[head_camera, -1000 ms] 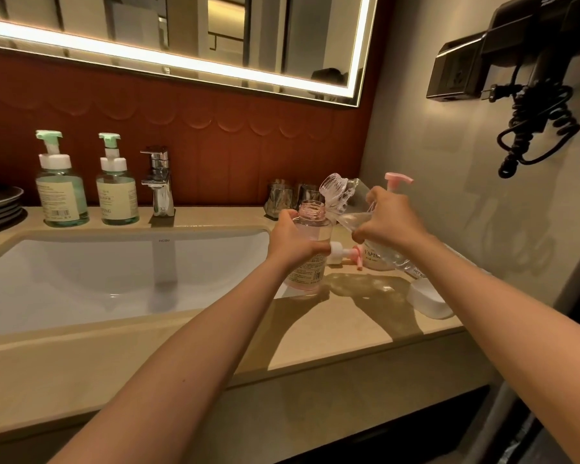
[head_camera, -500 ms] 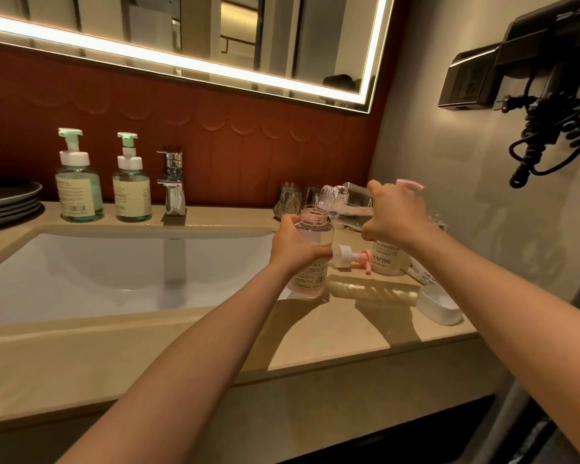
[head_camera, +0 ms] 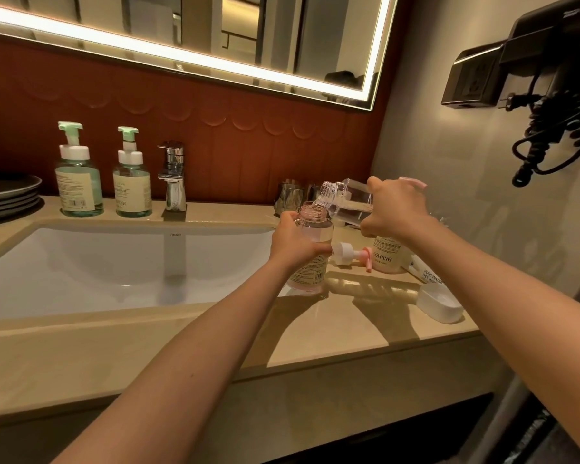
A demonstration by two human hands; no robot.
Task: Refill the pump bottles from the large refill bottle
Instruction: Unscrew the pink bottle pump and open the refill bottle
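**Step in hand (my read): pour into the open pump bottle.**

1. Position. The pump bottle [head_camera: 318,234] stands on the countertop [head_camera: 349,333] just R of the sink [head_camera: 114,262], about midway between the back and front edges. Its pump head [head_camera: 347,254] is off and lies on its side just R of it.
2. L hand [head_camera: 293,244]: fingers curled round the bottle body, holding it upright.
3. R hand [head_camera: 395,211]: fingers curled round the refill bottle [head_camera: 350,199]. The bottle is tipped close to horizontal, with its threaded neck right at the open mouth. Touching or just above, can't tell. I can't make out a stream either.
4. Technique, as I'd run it:
   - Keep the base flat on the countertop; L hand steadies only, no lifting.
   - Centre the neck over the mouth, which is narrow, so there's little margin.
   - Raise the rear of the refill bottle slowly, since a wide neck probably gulps.
   - Watch the level through the clear wall and stop short of the shoulder, to leave room for the pump tube.
5. Hazards: the R wrist is near a 2nd pink bottle [head_camera: 387,262] behind it, and overflow would run toward the pump head.
6. Other stock: two green-pump bottles [head_camera: 77,185] [head_camera: 132,187] stand at the back edge L of the tap [head_camera: 173,175], pumps on.
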